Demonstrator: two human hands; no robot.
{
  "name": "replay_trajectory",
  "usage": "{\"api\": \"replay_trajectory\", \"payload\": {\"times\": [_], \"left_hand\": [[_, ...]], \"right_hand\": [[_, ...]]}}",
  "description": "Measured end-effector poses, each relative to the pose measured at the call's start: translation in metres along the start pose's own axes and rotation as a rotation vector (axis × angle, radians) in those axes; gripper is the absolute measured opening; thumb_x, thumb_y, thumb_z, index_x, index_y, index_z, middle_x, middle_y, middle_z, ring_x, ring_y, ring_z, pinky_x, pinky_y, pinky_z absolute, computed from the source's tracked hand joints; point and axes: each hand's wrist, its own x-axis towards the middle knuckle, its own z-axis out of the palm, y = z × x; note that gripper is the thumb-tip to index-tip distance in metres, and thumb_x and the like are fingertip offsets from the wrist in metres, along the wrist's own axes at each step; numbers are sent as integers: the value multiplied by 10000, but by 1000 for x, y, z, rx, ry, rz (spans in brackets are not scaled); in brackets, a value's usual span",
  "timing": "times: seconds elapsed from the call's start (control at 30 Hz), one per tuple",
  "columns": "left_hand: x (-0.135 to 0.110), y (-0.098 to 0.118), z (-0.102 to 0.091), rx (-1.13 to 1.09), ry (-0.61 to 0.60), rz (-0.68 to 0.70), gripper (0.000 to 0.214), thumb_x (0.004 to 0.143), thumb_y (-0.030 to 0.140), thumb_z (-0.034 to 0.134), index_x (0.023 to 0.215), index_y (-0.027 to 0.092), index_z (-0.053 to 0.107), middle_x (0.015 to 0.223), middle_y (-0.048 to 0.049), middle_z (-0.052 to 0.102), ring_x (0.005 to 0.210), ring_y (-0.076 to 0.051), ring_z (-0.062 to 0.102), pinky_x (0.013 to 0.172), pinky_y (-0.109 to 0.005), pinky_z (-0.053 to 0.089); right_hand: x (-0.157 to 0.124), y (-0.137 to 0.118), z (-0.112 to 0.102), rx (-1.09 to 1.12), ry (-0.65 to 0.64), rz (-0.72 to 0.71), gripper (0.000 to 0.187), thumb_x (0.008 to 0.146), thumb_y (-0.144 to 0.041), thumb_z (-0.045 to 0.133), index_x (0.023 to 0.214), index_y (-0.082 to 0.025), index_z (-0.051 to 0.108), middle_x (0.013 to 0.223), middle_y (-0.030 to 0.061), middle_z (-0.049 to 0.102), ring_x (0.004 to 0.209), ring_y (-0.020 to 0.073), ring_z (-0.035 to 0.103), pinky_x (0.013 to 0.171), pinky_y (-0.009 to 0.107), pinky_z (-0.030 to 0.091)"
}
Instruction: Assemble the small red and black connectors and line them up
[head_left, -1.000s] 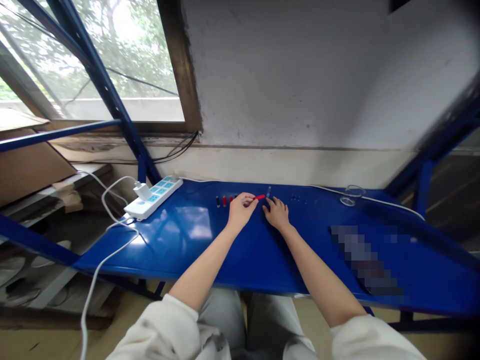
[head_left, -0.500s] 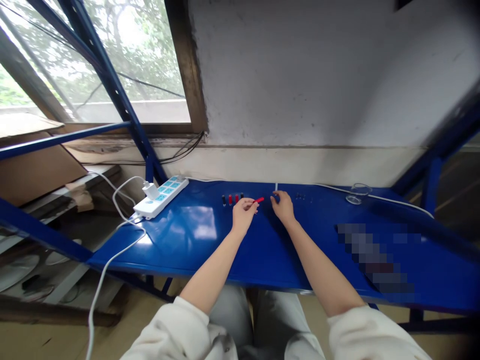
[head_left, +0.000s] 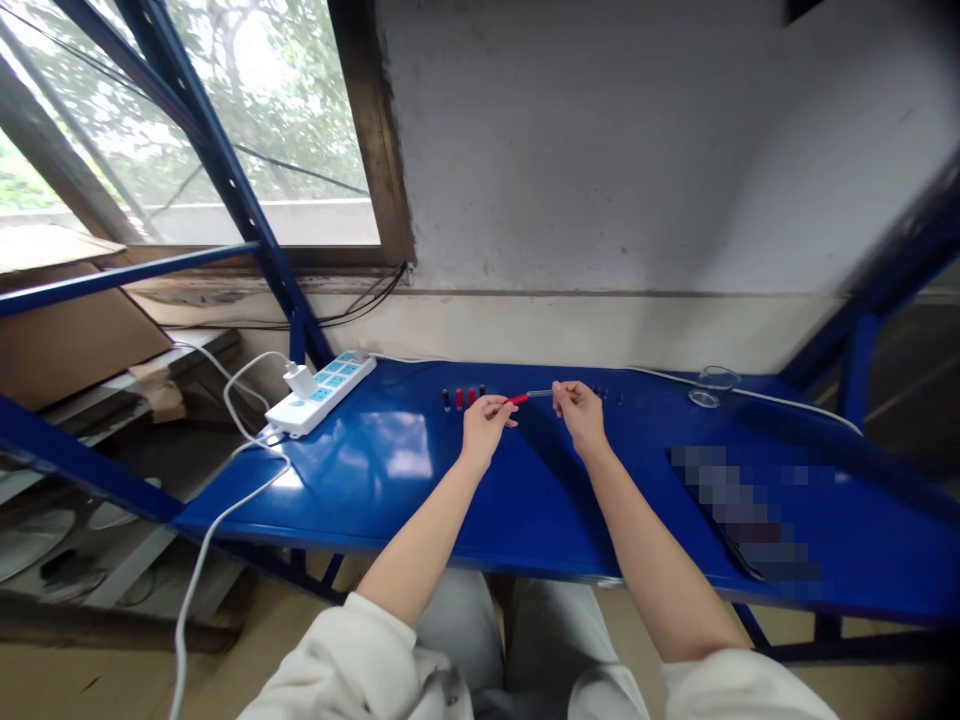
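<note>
Grips pinched: left hand (head_left: 486,420) on red cap (head_left: 517,399), right hand (head_left: 583,412) on clear tube (head_left: 540,394). Ends nearly touching; joining needs straight alignment.

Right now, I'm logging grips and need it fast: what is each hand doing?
Left hand: closed, pinching a small red cap.
Right hand: closed, pinching a thin clear tube.

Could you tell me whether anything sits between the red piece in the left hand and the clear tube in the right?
Nothing visible does. The red piece in the left hand and the clear tube in the right hand point end to end over the blue table; the row of small pegs stands aside.
</note>
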Motion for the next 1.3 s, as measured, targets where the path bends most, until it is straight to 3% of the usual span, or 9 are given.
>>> {"api": "replay_trajectory", "payload": {"times": [0.2,0.47,0.7,0.93,1.07,1.2,1.3], "left_hand": [[1,-1,-1,-53,-28,-58,229,693,307,615,822,129,551,807,-99,671,542,-135,618,445,-192,338],[3,-2,-6,-213,-108,-176,304,676,359,634,851,120,570,859,-122,662,566,-132,617,467,-197,354],[-2,3,0,-67,-200,-86,282,670,350,638,818,129,542,748,-85,671,511,-127,608,443,-186,324],[-3,7,-1,-44,-110,41,282,679,339,628,864,138,560,668,-25,622,478,-99,571,446,-195,353],[-1,5,-3,-20,-153,122,276,689,336,618,885,145,589,632,5,567,475,-70,521,483,-205,398],[-1,2,-3,98,-239,150,276,683,313,621,907,153,613,663,2,558,485,-55,486,494,-200,403],[1,5,-6,70,-75,188,252,700,302,595,909,162,602,719,-8,571,521,-58,499,522,-200,415]], "right_hand": [[0,0,-2,36,-48,12,290,697,-451,586,670,-174,504,504,-39,483,432,66,409,462,221,331],[1,0,-3,21,-109,24,288,696,-456,580,684,-178,509,502,-42,477,436,68,400,466,223,324],[-6,-5,4,17,-312,83,280,686,-444,594,707,-179,507,502,-39,501,437,73,419,472,225,341],[-11,-9,9,-39,-510,64,273,718,-429,561,795,-168,540,606,-1,574,493,94,494,527,249,399],[-12,-4,10,-148,-666,-11,246,732,-405,543,816,-173,543,684,16,597,558,116,534,579,271,420],[-13,2,10,-457,-553,-183,201,722,-379,539,721,-178,549,648,6,557,573,120,494,554,250,373],[-13,7,13,-576,-455,-171,199,734,-370,508,679,-180,528,584,-6,531,519,114,461,519,242,346]]}}
